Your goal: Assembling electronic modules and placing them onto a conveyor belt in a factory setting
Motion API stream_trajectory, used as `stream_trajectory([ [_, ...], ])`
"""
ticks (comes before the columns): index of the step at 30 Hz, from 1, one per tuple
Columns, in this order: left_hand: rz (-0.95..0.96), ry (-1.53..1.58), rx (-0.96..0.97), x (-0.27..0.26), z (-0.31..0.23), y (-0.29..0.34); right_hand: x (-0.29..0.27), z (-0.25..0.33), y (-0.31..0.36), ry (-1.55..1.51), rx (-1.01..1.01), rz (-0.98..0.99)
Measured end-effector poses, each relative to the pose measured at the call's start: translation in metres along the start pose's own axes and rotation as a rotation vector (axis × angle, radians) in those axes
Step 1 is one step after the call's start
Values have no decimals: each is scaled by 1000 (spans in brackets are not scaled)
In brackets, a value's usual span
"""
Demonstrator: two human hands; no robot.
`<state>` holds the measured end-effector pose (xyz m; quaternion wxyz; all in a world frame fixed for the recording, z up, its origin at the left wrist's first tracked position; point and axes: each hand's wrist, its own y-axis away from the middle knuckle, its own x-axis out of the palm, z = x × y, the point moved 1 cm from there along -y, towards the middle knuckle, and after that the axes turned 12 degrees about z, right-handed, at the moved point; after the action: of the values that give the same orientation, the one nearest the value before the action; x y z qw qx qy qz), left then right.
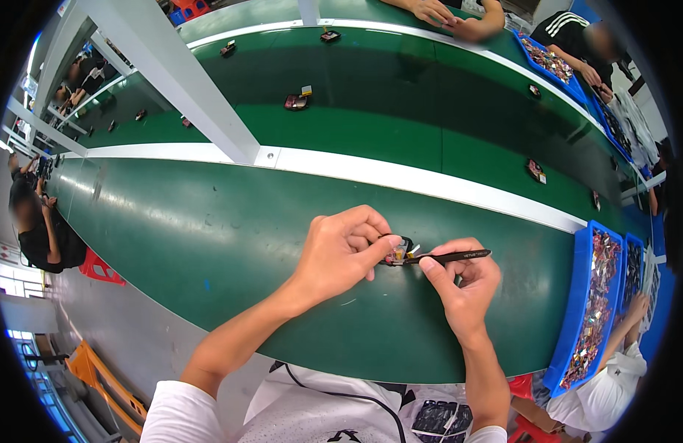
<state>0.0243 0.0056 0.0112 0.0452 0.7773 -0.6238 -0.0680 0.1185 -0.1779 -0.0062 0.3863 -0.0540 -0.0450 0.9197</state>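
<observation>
Over the green worktop (282, 199) my left hand (341, 247) grips a small black plastic housing (407, 244) between thumb and fingers. Small clear, yellow and reddish parts show inside the housing, too small to make out. In my right hand (463, 277) is a pair of black tweezers (460, 257), pinched between thumb and fingers. The tips of the tweezers point left into the housing, close to my left thumb. What exactly the tips touch cannot be seen.
Blue trays (578, 310) full of small colourful parts stand at the right edge. Behind a white rail (400, 181) a green conveyor belt (386, 133) carries several small dark units (296, 102). A white post (186, 81) rises at left. Other people sit left, right and across.
</observation>
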Motion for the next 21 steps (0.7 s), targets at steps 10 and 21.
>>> stream_trajectory([
  [10,-14,-9,-12,2,-2,-1,-2,1,0,44,-8,-25],
  [21,3,12,-18,2,2,-1,-1,0,-1,-34,43,-1],
])
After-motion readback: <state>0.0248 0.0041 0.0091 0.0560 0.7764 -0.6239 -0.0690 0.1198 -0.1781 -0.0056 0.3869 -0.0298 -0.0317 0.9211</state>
